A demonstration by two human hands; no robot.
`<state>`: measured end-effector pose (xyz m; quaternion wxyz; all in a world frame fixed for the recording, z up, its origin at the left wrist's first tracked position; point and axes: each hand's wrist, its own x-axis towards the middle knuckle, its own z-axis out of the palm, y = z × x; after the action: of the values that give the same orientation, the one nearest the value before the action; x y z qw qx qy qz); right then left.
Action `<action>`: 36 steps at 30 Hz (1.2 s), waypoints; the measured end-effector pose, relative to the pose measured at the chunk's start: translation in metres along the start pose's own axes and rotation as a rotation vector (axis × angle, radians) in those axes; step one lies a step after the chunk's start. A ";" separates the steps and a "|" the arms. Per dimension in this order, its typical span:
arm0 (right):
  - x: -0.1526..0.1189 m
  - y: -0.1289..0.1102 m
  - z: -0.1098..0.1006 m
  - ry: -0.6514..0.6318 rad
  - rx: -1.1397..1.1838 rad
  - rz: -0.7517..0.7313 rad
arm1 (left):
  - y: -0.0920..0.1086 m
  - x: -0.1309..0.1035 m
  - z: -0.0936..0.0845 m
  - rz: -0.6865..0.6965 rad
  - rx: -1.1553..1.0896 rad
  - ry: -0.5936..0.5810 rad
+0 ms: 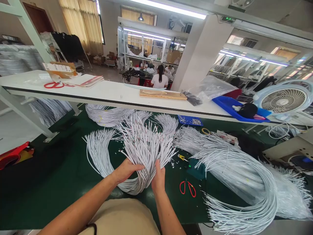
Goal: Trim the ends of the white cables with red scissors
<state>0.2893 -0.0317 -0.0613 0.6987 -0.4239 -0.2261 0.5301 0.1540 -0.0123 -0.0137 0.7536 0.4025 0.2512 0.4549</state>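
A thick bundle of white cables (144, 153) curves up from the green table, its many cut ends fanned out and pointing away from me. My left hand (126, 170) grips it from the left, the thumb lying across the cables. On the right side my right hand (159, 176) is wrapped around the same bundle, thumb up. The fingers of both hands are partly hidden behind the cables. Another part of the white cables (100, 147) loops out to the left. Red-handled scissors (187, 188) lie on the table right of my right hand.
More cable bundles (266, 182) lie at the right, some under clear plastic. Yellow-handled cutters (182, 157) rest among white scraps. Behind is a blue tray (190, 120) of small parts. A raised white shelf (112, 93) crosses the back, with a fan (283, 99) at right. A person (159, 78) sits beyond.
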 end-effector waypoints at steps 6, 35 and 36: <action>0.001 0.008 -0.005 0.014 0.036 0.011 | 0.003 0.000 0.000 -0.049 -0.010 -0.017; -0.014 0.007 -0.003 -0.015 -0.025 0.018 | 0.006 -0.004 -0.015 -0.113 0.071 0.001; -0.014 0.008 -0.004 -0.013 -0.023 0.021 | 0.007 -0.004 -0.015 -0.106 0.073 0.000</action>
<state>0.2829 -0.0457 -0.0677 0.6868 -0.4308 -0.2321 0.5374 0.1379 -0.0087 -0.0161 0.7615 0.4158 0.2886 0.4049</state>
